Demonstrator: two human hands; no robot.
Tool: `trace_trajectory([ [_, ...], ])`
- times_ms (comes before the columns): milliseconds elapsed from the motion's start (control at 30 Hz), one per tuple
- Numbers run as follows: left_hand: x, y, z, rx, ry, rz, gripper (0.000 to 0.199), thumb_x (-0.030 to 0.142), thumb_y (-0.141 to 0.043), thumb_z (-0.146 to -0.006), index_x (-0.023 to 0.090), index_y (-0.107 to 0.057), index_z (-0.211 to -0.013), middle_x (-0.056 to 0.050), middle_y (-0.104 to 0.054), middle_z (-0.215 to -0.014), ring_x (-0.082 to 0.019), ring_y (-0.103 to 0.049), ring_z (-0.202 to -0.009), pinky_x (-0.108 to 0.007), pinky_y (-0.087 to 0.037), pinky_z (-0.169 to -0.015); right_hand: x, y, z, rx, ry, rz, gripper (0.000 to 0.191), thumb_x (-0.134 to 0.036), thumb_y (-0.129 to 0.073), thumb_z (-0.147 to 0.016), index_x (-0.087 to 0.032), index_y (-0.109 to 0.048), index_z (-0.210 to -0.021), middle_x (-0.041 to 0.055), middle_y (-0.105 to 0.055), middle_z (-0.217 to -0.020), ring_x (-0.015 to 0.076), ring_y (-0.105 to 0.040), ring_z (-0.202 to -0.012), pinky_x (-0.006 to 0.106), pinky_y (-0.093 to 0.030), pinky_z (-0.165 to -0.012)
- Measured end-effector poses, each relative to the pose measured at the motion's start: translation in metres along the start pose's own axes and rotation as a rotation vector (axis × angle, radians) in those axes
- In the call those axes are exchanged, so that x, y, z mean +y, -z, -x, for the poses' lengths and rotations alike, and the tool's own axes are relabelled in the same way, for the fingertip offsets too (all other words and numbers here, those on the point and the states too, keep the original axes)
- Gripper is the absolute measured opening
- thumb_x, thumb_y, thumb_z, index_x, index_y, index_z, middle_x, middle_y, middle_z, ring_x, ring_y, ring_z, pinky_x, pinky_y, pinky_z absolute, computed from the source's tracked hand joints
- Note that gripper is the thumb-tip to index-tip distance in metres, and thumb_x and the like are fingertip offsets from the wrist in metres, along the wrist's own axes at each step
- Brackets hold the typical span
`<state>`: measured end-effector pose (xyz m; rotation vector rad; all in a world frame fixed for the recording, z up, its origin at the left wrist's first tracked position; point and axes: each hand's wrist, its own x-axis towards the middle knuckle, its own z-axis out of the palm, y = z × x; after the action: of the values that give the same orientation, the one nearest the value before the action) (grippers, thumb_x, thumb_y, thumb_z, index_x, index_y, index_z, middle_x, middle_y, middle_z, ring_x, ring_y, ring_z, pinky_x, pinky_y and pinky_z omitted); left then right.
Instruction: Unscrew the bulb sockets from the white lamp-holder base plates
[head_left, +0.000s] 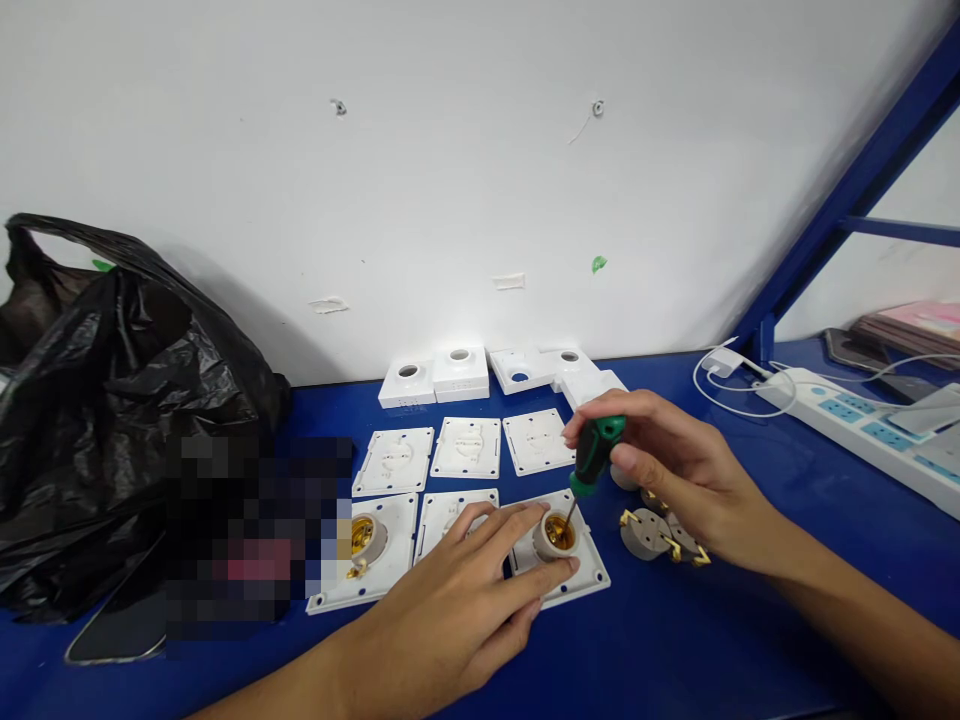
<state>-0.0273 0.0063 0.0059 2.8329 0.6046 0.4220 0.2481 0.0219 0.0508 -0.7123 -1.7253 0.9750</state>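
My right hand (667, 465) is wrapped round the handle of a green and black screwdriver (597, 450). The thin shaft points down into the brass-lined lamp socket (556, 540). That socket sits on a square white base plate (592, 572). My left hand (480, 580) presses on the plate and steadies the socket, with fingers on both sides of it. Another lamp socket (367, 540) stands on a white plate (401, 520) to the left. Several loose grey sockets with brass tabs (643, 533) lie beside my right wrist; part of this group is hidden behind the hand.
More white base plates (466, 448) lie in rows behind my hands. White covers with round holes (461, 378) stand along the wall. At the left are a black plastic bag (142, 340), a phone (120, 620) and a blurred patch. A power strip (862, 430) with cables lies right.
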Motion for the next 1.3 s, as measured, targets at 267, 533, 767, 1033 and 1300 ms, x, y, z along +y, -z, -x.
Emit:
trace_trajectory([
  [267,-0.001,0.0,0.0,-0.009,-0.004,0.001,0.051,0.011,-0.049,-0.111,0.027,-0.053,-0.159,-0.017,-0.046,-0.165,-0.034,-0.051,-0.15,-0.061,-0.044,-0.124,-0.001,0.001,0.0,0.071,-0.031,0.074,0.023,-0.038,-0.062,-0.112,-0.044,-0.073,-0.131,-0.0001,-0.072,-0.119,0.0163,-0.068,-0.108,0.029,-0.058,-0.091],
  [533,-0.002,-0.003,0.002,0.009,-0.006,-0.008,0.054,0.009,-0.051,-0.109,0.027,-0.051,-0.16,-0.016,-0.045,-0.165,-0.035,-0.051,-0.15,-0.06,-0.044,-0.124,0.003,-0.005,-0.001,0.128,-0.049,-0.026,0.026,-0.035,-0.068,-0.109,-0.044,-0.072,-0.133,-0.0003,-0.074,-0.122,0.0158,-0.073,-0.106,0.027,-0.062,-0.088],
  [767,-0.003,-0.003,0.003,0.023,0.001,-0.003,0.057,0.008,-0.055,-0.107,0.028,-0.052,-0.16,-0.015,-0.047,-0.165,-0.036,-0.055,-0.147,-0.059,-0.045,-0.124,0.001,-0.006,-0.001,0.087,-0.046,0.02,0.028,-0.035,-0.073,-0.106,-0.041,-0.073,-0.133,0.0024,-0.071,-0.13,0.0202,-0.069,-0.117,0.035,-0.061,-0.098],
  [1033,-0.001,-0.003,0.003,0.022,0.013,0.021,0.062,0.002,-0.054,-0.103,0.029,-0.052,-0.159,-0.014,-0.047,-0.164,-0.035,-0.055,-0.147,-0.062,-0.045,-0.125,0.002,-0.006,0.001,0.112,-0.08,-0.047,0.037,-0.033,-0.065,-0.111,-0.045,-0.065,-0.146,0.0021,-0.074,-0.121,0.0176,-0.07,-0.107,0.033,-0.064,-0.09],
  [1300,-0.002,0.0,0.004,0.039,-0.008,0.045,0.059,0.0,-0.05,-0.103,0.026,-0.053,-0.156,-0.015,-0.043,-0.166,-0.034,-0.044,-0.153,-0.058,-0.046,-0.124,0.015,-0.007,-0.003,0.358,-0.056,-0.173,0.025,-0.034,-0.065,-0.109,-0.038,-0.069,-0.134,0.0014,-0.073,-0.113,0.0159,-0.072,-0.097,0.03,-0.062,-0.086],
])
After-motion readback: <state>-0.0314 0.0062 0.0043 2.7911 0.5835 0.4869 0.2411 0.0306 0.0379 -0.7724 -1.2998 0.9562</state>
